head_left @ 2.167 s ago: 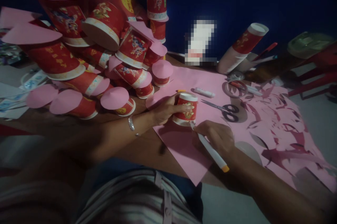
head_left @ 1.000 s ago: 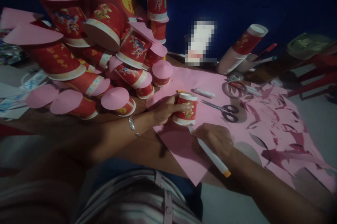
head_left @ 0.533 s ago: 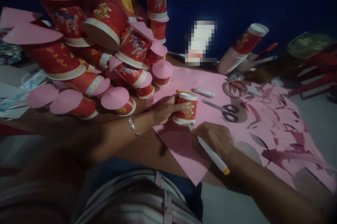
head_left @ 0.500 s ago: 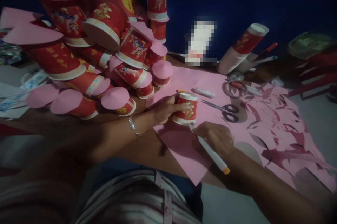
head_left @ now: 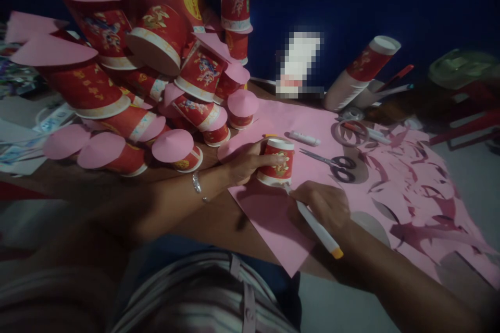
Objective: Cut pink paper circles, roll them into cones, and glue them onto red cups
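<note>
A red paper cup (head_left: 278, 163) stands upside down on a pink paper sheet (head_left: 273, 218). My left hand (head_left: 244, 161) wraps its fingers round the cup's side. My right hand (head_left: 322, 208) grips a white marker (head_left: 316, 229) with an orange end, its tip at the cup's lower rim on the near right side.
A big pile of red cups with pink paper cones (head_left: 156, 67) fills the left. Scissors (head_left: 332, 162), a white glue stick (head_left: 304, 138), a tape ring (head_left: 346, 132) and a leaning stack of cups (head_left: 359, 70) lie beyond. Cut-out pink scraps (head_left: 414, 187) cover the right.
The marker tip has shifted slightly along the cup's base and back. The left hand and cup stay put; the view has drifted a little.
</note>
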### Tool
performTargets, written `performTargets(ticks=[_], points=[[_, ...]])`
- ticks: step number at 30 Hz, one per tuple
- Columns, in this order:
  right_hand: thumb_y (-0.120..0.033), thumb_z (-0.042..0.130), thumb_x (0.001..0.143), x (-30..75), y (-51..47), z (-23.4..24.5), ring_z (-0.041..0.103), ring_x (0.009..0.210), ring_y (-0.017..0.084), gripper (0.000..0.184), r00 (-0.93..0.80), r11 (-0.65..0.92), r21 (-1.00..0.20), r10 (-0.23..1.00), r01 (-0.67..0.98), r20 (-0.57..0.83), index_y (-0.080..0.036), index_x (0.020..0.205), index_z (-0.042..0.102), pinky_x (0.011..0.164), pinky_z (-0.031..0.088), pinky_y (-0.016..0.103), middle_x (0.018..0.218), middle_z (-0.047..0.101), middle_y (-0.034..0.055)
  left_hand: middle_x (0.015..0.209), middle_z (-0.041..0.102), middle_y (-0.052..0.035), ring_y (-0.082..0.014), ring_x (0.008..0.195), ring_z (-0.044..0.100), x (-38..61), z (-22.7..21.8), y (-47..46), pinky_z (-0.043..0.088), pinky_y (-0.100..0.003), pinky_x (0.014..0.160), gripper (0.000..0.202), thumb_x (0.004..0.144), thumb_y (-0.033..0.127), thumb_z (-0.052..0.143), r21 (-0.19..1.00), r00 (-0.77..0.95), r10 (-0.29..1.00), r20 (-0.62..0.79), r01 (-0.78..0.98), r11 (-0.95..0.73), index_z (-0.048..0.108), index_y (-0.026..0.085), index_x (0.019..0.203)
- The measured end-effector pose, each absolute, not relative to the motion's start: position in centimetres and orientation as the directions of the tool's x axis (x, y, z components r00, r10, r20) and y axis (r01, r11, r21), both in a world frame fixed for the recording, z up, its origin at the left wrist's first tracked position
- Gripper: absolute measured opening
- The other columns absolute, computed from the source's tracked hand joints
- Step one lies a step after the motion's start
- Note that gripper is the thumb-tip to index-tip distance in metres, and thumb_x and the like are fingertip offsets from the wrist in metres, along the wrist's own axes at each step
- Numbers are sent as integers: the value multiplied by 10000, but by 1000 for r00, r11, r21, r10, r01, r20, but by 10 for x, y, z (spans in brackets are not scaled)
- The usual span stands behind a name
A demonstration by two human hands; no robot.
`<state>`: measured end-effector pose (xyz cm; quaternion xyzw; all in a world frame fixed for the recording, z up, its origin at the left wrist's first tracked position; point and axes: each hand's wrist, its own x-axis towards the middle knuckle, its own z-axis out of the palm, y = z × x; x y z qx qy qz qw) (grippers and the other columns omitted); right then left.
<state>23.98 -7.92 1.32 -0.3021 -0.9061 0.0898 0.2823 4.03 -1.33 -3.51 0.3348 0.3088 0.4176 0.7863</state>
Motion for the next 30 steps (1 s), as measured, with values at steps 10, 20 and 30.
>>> performTargets(ticks=[10, 20, 30], points=[[-73, 535, 929, 244, -81, -3, 500, 538, 128, 161, -647, 831, -265, 550, 490, 528, -215, 867, 580, 544, 403, 272, 657, 578, -26, 1116, 691, -98, -228, 960, 657, 38, -37, -13, 548, -394, 825, 586, 687, 294, 890, 792, 479, 850, -221, -421, 443, 628, 176, 1197], [-99, 628, 926, 242, -68, -36, 575, 596, 141, 100, -581, 911, -158, 368, 380, 726, -179, 986, 618, 568, 474, 281, 720, 625, 3, 1096, 700, -86, -223, 989, 661, 38, -37, -14, 530, -392, 890, 534, 706, 283, 881, 815, 468, 865, -179, -422, 397, 647, 174, 1173], [-164, 631, 970, 246, -68, -47, 584, 626, 142, 48, -599, 892, -149, 402, 426, 693, -187, 1012, 635, 595, 500, 281, 748, 644, 10, 1055, 713, -68, -207, 961, 665, 40, -36, -15, 521, -380, 891, 539, 689, 274, 893, 813, 460, 866, -198, -416, 407, 655, 181, 1164]])
